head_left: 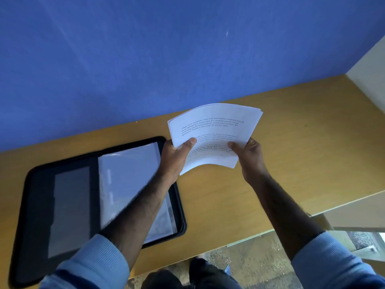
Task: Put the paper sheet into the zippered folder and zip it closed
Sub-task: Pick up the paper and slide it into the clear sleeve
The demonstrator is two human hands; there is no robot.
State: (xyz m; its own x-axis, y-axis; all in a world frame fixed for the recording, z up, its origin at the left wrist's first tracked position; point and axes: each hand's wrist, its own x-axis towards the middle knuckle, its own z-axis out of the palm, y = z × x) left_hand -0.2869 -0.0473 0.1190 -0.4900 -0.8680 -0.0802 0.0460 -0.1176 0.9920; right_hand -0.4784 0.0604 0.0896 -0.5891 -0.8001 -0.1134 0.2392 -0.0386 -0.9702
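A thin stack of white printed paper sheets point(214, 128) hangs bowed above the wooden desk, right of centre. My left hand point(177, 155) grips its lower left edge with the thumb on top. My right hand point(248, 155) grips its lower right corner the same way. The black zippered folder point(37, 205) lies wide open and flat on the desk at the left. Its right half holds clear plastic sleeves point(129, 176), and its left half has a grey pocket. My left forearm crosses over the folder's right half and hides part of the sleeves.
The wooden desk point(302, 142) runs from left to upper right against a blue wall point(145, 59). Its front edge cuts diagonally at lower right, with floor and my legs below. A pale wall panel stands at the far right.
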